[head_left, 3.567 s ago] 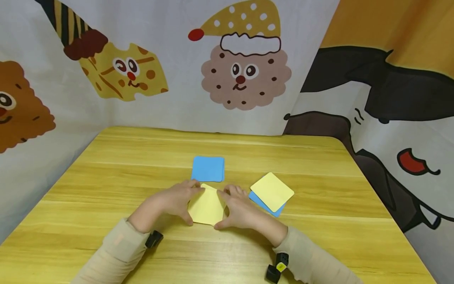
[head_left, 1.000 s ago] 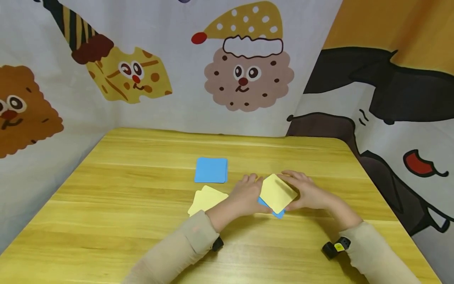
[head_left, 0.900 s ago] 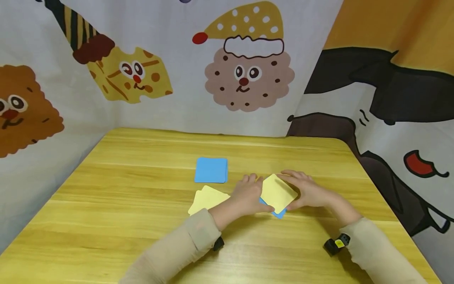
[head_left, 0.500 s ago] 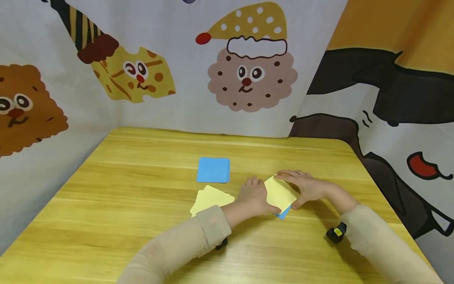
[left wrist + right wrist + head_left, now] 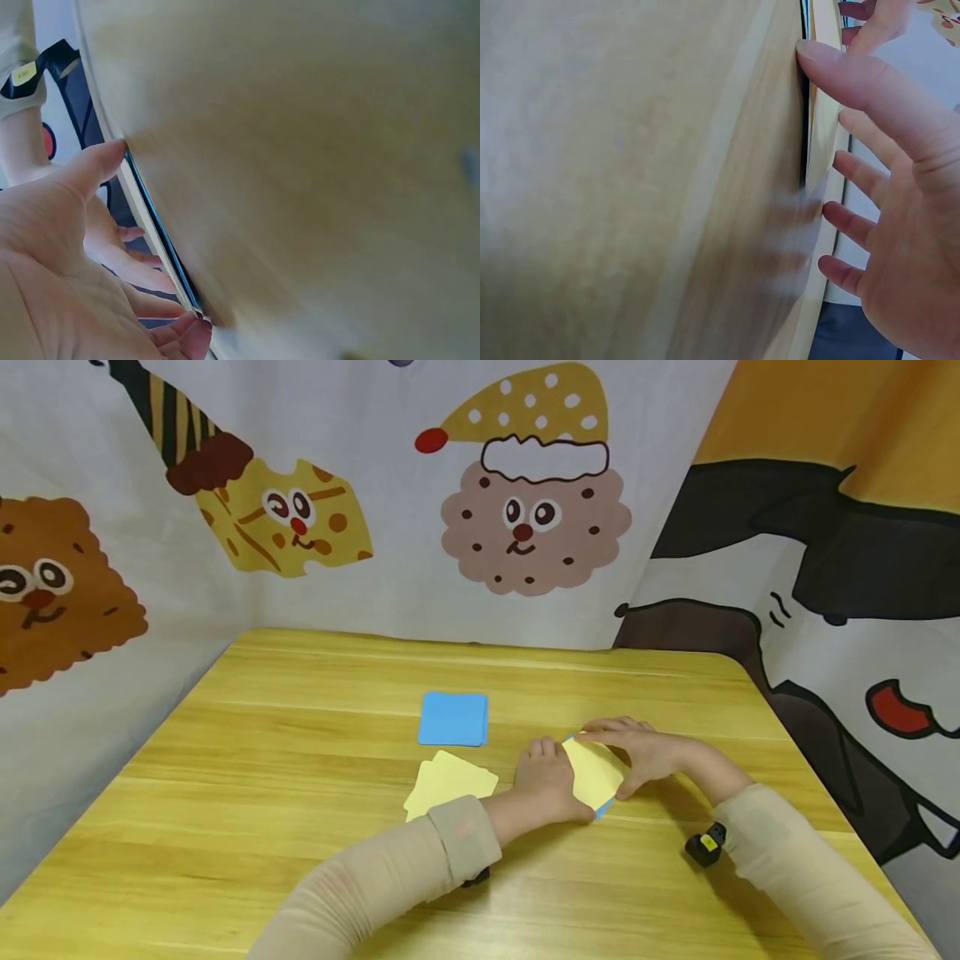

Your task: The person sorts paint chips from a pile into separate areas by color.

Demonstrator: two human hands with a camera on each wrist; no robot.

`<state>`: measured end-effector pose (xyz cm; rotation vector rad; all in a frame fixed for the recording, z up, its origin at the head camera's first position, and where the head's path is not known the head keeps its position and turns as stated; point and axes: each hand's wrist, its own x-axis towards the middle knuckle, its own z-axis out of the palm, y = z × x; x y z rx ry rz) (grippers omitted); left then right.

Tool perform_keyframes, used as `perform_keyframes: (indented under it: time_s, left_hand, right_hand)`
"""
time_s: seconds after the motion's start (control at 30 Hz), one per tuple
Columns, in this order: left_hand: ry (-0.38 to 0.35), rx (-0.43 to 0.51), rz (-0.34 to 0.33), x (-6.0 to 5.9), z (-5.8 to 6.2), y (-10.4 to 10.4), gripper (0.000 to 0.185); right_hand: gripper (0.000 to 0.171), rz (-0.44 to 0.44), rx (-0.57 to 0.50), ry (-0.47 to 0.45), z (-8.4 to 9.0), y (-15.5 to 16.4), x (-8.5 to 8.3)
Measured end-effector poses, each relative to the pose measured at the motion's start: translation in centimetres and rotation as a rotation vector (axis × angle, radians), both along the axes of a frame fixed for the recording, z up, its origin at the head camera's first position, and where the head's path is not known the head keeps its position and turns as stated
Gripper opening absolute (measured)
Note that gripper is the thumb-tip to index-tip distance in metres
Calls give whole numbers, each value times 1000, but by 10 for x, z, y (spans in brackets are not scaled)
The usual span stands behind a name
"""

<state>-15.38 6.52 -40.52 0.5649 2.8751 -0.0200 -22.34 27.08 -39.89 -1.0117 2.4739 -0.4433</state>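
Observation:
A yellow card [image 5: 596, 772] lies over a blue card [image 5: 604, 807], whose edge shows at the lower right. My left hand [image 5: 545, 781] holds the left side of these cards, its thumb at one corner and curled fingertips at another, as the left wrist view shows along the cards' edge [image 5: 161, 229]. On the other side, my right hand [image 5: 648, 754] touches the cards with its thumb near the right corner. Its fingers are spread and extend past the upper edge, seen also in the right wrist view beside the yellow card [image 5: 823, 142].
Several fanned yellow cards [image 5: 450, 781] lie left of my left hand, partly behind the forearm. A stack of blue cards [image 5: 452, 718] sits farther back on the wooden table [image 5: 300, 710]. A cartoon-printed curtain [image 5: 360, 602] stands behind the table.
Both hands have left the middle yellow cards for the right-hand cards. Over the last second the left hand has shifted right, and the yellow card has turned to cover more of the blue.

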Motion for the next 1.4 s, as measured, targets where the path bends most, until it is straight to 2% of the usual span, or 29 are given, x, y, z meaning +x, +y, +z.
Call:
perform_keyframes:
  time_s: [0.23, 0.57, 0.8, 0.97, 1.23, 1.4]
  left_hand:
    - [-11, 30, 22, -2, -1, -2, 113]
    - [-6, 61, 23, -6, -3, -3, 113]
    - [-13, 84, 13, -5, -2, -5, 111]
    - [-28, 104, 33, -6, 0, -6, 111]
    - [-10, 176, 35, -5, 3, -10, 113]
    - [-10, 285, 9, -10, 2, -21, 115]
  right_hand:
    - [100, -11, -25, 20, -4, 1, 2]
    - [100, -85, -97, 9, -5, 3, 9]
    - [99, -93, -144, 71, -7, 8, 13]
    - [97, -108, -159, 98, -7, 9, 16]
    - [98, -126, -191, 115, -5, 6, 22]
    - [99, -157, -199, 140, -3, 0, 28]
